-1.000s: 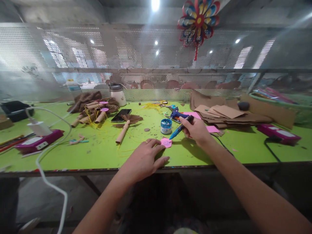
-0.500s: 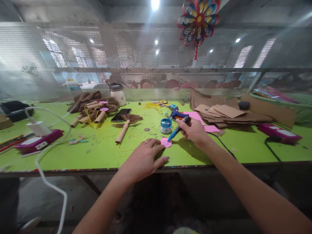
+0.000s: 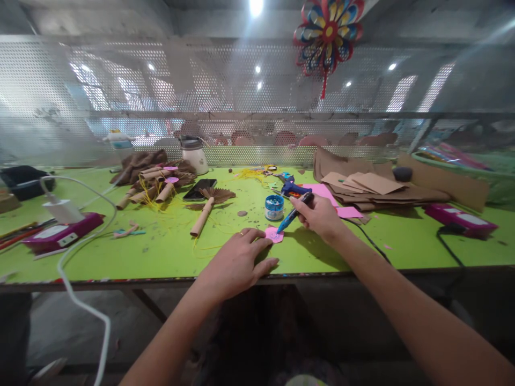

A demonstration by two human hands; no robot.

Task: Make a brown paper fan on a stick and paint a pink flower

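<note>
My right hand [image 3: 316,213] is closed round a blue marker [image 3: 290,217], its tip on a small pink paper piece [image 3: 274,235] that bears drawn marks. My left hand [image 3: 245,260] lies on the green table, fingers apart, with its fingertips touching the paper's left edge. Just behind the paper stands a small jar with a blue rim [image 3: 274,208]. A blue glue gun [image 3: 295,188] lies behind my right hand, near pink paper sheets [image 3: 349,212]. To the left rests a rolled brown paper tube with a pleated fan top [image 3: 203,215].
Several brown paper rolls [image 3: 163,190] with yellow strands, a black phone [image 3: 200,190] and a white jar [image 3: 195,156] are at the left. Brown paper sheets [image 3: 374,190] and a purple power strip [image 3: 461,220] are at the right. A white cable [image 3: 66,279] hangs over the left front edge.
</note>
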